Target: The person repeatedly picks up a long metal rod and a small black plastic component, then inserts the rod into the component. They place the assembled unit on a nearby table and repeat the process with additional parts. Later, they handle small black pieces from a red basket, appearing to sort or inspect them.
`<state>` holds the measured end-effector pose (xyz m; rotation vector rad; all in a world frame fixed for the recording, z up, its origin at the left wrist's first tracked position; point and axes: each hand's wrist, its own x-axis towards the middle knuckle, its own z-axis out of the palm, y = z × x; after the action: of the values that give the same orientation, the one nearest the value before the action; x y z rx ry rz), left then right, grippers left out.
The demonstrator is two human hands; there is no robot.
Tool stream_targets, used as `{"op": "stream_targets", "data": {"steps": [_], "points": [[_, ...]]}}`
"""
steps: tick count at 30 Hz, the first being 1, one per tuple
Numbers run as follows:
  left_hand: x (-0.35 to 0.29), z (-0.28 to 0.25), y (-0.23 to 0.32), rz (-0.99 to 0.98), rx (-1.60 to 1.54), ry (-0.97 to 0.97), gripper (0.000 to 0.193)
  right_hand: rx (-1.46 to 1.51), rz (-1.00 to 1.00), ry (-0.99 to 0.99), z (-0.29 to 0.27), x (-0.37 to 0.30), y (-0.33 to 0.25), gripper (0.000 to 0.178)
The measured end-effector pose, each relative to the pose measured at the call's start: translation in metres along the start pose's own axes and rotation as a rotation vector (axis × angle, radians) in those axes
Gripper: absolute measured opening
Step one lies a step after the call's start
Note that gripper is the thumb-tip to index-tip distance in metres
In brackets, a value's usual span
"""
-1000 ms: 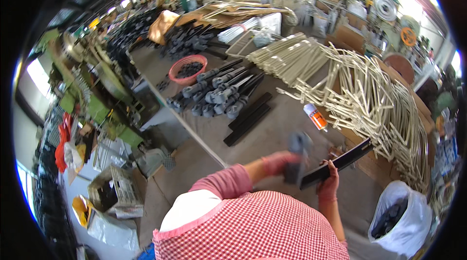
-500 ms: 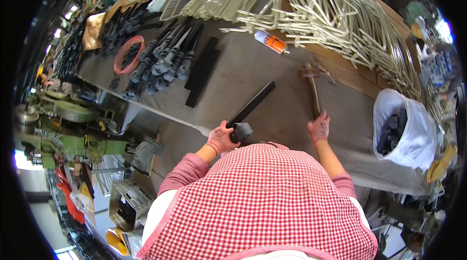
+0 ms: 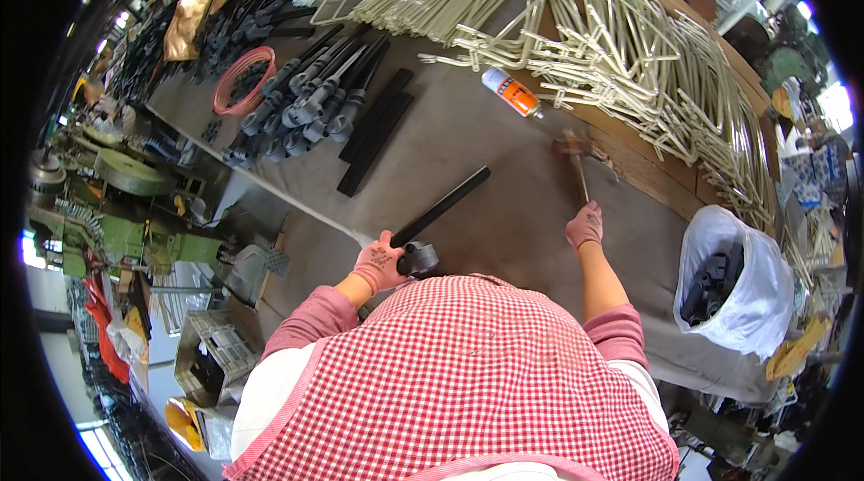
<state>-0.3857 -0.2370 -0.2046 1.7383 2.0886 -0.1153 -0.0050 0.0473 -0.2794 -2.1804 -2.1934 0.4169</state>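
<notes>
My left hand (image 3: 378,262), in a pink glove, is closed round the near end of a long black bar (image 3: 443,207). A dark grey rounded fitting (image 3: 419,258) sits at that end, close against my apron. The bar points away to the right over the brown table. My right hand (image 3: 585,224), also in a pink glove, is wrapped round the wooden handle of a hammer (image 3: 580,177). Its brownish head (image 3: 572,147) is at the far end, near a wooden board. Whether the hammer head rests on the table I cannot tell.
Two black bars (image 3: 373,143) lie left of centre, beside several bars with grey fittings (image 3: 310,103) and a pink coil (image 3: 245,80). An orange-and-white spray can (image 3: 511,92) lies before piled metal rods (image 3: 612,58). A white bag (image 3: 751,287) of black parts stands right.
The view has shifted slightly. My left hand has moved left with the black bar and its fitting. My right hand keeps its hold on the hammer and has moved only a little.
</notes>
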Motion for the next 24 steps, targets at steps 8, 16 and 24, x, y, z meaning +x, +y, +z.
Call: {"op": "stream_targets", "data": {"steps": [8,16,24], "points": [[0.002,0.012,0.009,-0.080,-0.049,-0.063,0.044,1.163,0.393,-0.638,-0.030,-0.115,-0.037,0.050],[0.006,0.019,0.006,-0.091,0.024,-0.109,0.052,1.051,0.073,-0.681,-0.099,-0.132,-0.120,0.055],[0.009,0.032,0.003,-0.107,-0.006,-0.177,0.058,1.245,-0.272,-0.486,-0.102,-0.137,-0.138,0.047]]}}
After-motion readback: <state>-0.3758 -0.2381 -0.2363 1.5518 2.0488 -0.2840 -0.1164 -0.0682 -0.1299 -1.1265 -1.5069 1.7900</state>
